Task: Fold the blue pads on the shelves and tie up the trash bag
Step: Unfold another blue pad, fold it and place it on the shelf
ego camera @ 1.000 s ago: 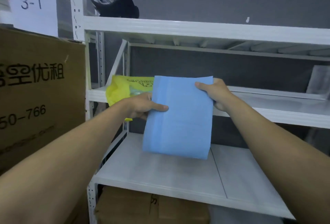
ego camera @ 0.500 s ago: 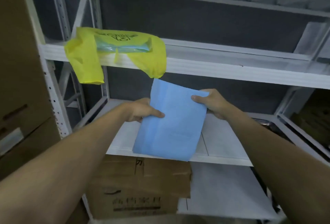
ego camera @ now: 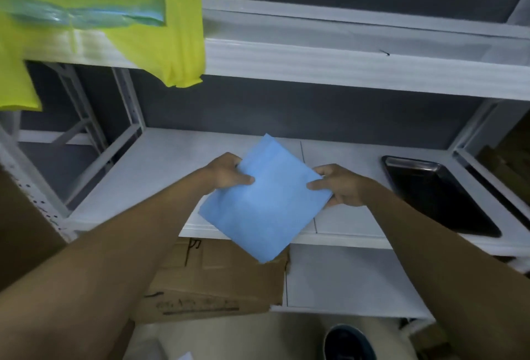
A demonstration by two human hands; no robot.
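A folded blue pad [ego camera: 266,202] hangs tilted above the front of the lower white shelf [ego camera: 143,176]. My left hand [ego camera: 226,172] pinches its left edge, thumb on top. My right hand [ego camera: 339,184] pinches its right edge. A yellow trash bag [ego camera: 160,44] with blue-green contents lies on the upper shelf [ego camera: 344,61] at the top left, and its flaps droop over the shelf's front edge.
A black tray [ego camera: 438,196] lies at the right end of the lower shelf. Below that shelf sits a cardboard box [ego camera: 212,282], with a bare white board to its right. Another brown box fills the left edge. A dark shoe [ego camera: 348,342] shows on the floor.
The view has tipped downward. Both hands have lowered the blue pad from in front of the upper shelf to just above the lower shelf and turned it diagonal.
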